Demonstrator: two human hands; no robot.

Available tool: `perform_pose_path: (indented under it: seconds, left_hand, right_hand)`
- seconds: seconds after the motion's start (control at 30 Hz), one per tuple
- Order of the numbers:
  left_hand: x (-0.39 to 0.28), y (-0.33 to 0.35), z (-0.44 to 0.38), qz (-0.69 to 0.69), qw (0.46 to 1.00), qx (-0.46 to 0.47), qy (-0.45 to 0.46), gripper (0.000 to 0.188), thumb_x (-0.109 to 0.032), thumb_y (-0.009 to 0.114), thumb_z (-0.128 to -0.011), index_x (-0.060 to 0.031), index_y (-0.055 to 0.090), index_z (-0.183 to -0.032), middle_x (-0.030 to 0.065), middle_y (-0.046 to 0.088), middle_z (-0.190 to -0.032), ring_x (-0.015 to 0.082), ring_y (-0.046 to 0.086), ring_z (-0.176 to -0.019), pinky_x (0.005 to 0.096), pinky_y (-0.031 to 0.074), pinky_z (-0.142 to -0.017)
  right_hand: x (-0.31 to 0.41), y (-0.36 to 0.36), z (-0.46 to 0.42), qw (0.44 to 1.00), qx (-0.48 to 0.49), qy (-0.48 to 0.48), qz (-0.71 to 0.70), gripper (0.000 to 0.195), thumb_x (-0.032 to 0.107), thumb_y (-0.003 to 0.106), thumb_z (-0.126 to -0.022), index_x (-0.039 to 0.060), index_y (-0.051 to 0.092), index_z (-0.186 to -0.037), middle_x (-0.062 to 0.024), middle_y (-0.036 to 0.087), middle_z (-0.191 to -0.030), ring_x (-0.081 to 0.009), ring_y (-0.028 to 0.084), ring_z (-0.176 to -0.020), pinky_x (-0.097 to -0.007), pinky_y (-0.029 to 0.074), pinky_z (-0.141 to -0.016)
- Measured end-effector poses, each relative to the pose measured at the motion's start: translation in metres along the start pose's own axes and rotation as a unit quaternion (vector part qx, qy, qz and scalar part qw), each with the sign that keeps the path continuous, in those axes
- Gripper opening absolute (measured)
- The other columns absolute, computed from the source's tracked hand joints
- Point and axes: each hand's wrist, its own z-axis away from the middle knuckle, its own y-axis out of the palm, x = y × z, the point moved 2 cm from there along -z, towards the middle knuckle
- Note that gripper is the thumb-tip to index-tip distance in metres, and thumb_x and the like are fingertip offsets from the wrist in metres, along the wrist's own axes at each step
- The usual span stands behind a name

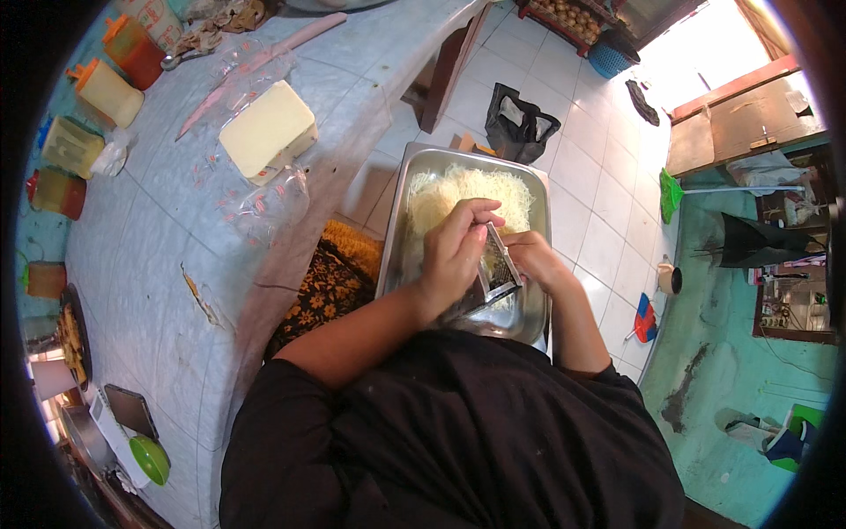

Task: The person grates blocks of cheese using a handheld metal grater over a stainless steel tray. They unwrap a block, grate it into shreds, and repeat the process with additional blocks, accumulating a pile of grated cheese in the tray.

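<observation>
My left hand (456, 254) is at the far end and left side of a metal grater (505, 264), its thumb and fingers against the frame. On the right side is my right hand (537, 261), its fingertips hidden behind the grater; whether it holds a piece of cheese cannot be seen. The grater stands tilted over a deep stainless steel pan (543, 198) in front of my body. A heap of pale grated cheese (492, 185) fills the pan's far part. On the table to the left, a large block of cheese (268, 129) rests on its opened clear wrapper (274, 205).
A long pink knife (258, 73) lies beyond the cheese block on the covered table (152, 244). Several lidded sauce jugs (109, 92) line its far edge. A phone (132, 410) and a green bowl (151, 459) sit at the near left. A black bag (519, 125) lies on the tiled floor.
</observation>
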Motion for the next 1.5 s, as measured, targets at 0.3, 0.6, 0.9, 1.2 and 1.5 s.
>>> perform_pose_path:
  seconds: [0.3,0.6,0.9,1.2,1.5]
  left_hand:
    - [0.000,-0.007,0.002,0.063,0.990,0.067,-0.111,0.038,-0.005,0.034,-0.091,0.0026,0.045,-0.126,0.0174,0.060,-0.111,0.0193,0.054,-0.106,0.0341,0.038,-0.099]
    - [-0.001,-0.013,0.004,0.037,0.995,0.031,-0.083,0.040,-0.015,0.039,-0.091,0.0033,0.045,-0.126,0.0201,0.061,-0.110,0.0217,0.056,-0.104,0.0358,0.041,-0.097]
    - [-0.003,0.001,0.000,0.018,0.995,0.037,-0.091,0.043,-0.016,0.037,-0.089,0.0073,0.042,-0.124,0.0275,0.059,-0.113,0.0311,0.059,-0.106,0.0426,0.044,-0.099]
    - [-0.002,-0.004,0.001,0.016,0.996,0.038,-0.077,0.042,-0.016,0.038,-0.089,0.0061,0.042,-0.125,0.0279,0.057,-0.118,0.0317,0.058,-0.108,0.0416,0.042,-0.101]
    - [-0.002,0.004,-0.003,0.031,0.994,0.070,-0.078,0.042,-0.013,0.038,-0.089,0.0066,0.040,-0.127,0.0277,0.055,-0.122,0.0334,0.056,-0.112,0.0446,0.041,-0.102]
  right_hand:
    - [0.048,0.002,0.021,0.988,-0.040,-0.079,0.129,0.023,0.015,0.056,-0.082,-0.0039,0.069,-0.083,-0.0110,0.062,-0.071,-0.0175,0.058,-0.067,-0.0317,0.047,-0.064]
    - [0.057,0.002,0.029,0.954,-0.042,-0.157,0.253,0.030,0.024,0.051,-0.083,0.0057,0.071,-0.095,-0.0189,0.068,-0.099,-0.0356,0.065,-0.093,-0.0447,0.051,-0.082]
    - [0.039,0.015,0.005,0.968,-0.055,0.024,0.242,0.029,0.024,0.053,-0.083,0.0078,0.072,-0.097,-0.0150,0.070,-0.100,-0.0317,0.067,-0.095,-0.0422,0.053,-0.081]
    - [0.076,0.001,0.048,0.974,-0.097,-0.105,0.177,0.030,0.025,0.050,-0.085,0.0082,0.067,-0.102,-0.0172,0.069,-0.099,-0.0365,0.065,-0.094,-0.0446,0.051,-0.083]
    - [-0.003,0.031,-0.012,0.981,-0.075,0.026,0.174,0.028,0.021,0.052,-0.080,0.0062,0.072,-0.094,-0.0186,0.068,-0.102,-0.0341,0.065,-0.099,-0.0432,0.051,-0.084]
